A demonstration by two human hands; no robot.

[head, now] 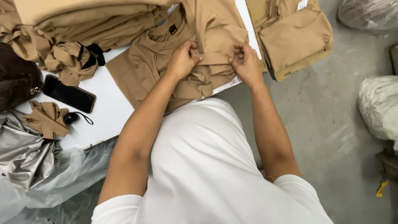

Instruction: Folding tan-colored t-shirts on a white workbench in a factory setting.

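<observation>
At the upper middle of the frame the left hand (182,60) and right hand (245,62) both pinch a narrow folded strip of a tan garment (215,29) that lies spread on the white table (107,103). The fingers of each hand are curled shut on the cloth, with their tips mostly hidden in its folds. The garment's top runs out of the frame. At upper left a stack of tan garments (83,16) is cut off by the edge. A dark phone (69,93) lies at left, near a small tan bundle (46,118). Another folded tan pile (294,37) sits at upper right, partly out of view.
</observation>
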